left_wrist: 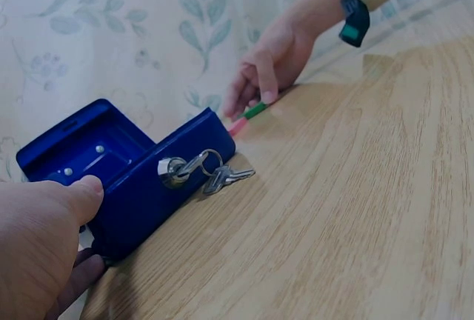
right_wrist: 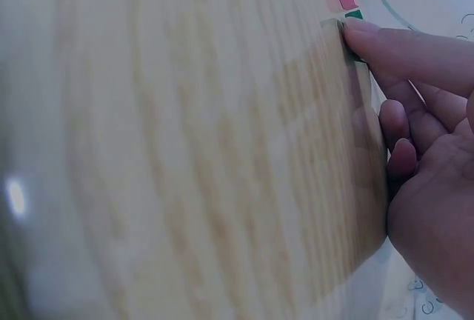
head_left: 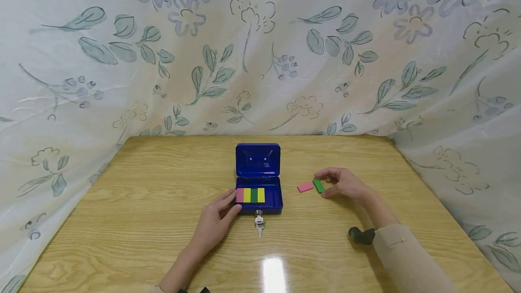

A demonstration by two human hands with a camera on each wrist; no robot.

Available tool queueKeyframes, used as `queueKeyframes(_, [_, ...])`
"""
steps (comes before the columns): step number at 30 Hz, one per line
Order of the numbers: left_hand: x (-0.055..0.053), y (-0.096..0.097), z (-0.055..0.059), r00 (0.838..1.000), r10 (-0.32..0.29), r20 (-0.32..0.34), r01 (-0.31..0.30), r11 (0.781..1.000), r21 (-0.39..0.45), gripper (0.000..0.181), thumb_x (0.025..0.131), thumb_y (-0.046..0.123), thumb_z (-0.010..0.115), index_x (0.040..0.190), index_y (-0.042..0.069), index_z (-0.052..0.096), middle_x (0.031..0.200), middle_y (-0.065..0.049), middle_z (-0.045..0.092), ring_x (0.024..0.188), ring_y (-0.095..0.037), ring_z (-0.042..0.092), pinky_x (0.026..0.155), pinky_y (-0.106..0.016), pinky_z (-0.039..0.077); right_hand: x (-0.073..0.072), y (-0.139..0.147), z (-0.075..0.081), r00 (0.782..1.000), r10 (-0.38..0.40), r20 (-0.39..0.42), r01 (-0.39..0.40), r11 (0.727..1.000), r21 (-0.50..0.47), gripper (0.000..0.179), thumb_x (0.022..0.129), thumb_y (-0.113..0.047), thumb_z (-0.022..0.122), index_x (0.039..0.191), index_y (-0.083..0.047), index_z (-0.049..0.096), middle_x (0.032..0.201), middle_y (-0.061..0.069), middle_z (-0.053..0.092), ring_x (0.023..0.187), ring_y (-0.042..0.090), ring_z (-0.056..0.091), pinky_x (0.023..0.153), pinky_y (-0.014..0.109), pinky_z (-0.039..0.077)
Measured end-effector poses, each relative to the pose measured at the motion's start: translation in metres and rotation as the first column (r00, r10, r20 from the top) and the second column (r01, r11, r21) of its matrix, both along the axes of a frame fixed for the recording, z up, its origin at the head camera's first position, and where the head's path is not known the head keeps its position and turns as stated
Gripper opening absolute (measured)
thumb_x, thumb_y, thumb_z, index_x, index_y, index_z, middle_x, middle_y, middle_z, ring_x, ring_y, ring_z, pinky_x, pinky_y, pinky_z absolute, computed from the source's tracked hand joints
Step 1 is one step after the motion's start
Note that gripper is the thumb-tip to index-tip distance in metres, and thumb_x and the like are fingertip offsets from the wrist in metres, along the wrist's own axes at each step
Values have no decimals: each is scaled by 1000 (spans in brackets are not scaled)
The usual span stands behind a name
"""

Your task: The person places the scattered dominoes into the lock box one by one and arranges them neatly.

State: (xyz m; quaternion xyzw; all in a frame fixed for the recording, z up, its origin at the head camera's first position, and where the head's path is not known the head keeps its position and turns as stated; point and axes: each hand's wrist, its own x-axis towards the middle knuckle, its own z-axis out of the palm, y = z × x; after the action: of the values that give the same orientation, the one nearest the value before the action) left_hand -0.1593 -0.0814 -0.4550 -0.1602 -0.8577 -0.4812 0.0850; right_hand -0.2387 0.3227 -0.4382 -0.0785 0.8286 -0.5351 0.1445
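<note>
A blue metal cash box [head_left: 280, 196] stands with its lid [head_left: 258, 160] raised. Inside lie a pink block [head_left: 240, 195], a green one [head_left: 254, 195] and two yellow blocks [head_left: 247, 195], side by side in a row. My left hand [head_left: 215, 220] grips the box's left side, thumb at the front corner. Keys [head_left: 259, 225] hang from the front lock. To the right of the box, my right hand [head_left: 345, 184] pinches a flat green block [head_left: 319, 186] by its ends, thumb at the near end. Beside it a pink block [head_left: 305, 187] lies on the table.
Under everything is a wooden table [head_left: 163, 171] with a light reflection near its front. A floral cloth [head_left: 260, 58] hangs behind it and at both sides. A dark band [head_left: 361, 236] is strapped at the right wrist.
</note>
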Motion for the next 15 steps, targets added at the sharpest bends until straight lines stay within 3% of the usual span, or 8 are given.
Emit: queueKeyframes(15, [-2,-1,0,1000,-17,2,17,999,30,44,96,21,67,136,6,59,140,-7,54,130,-24,49,99,-37,46,2,-3,1,1000,-17,-11,17,1000,15,57,71,1,84,125,0,64,124,14,62,104,29,45,84,27,41])
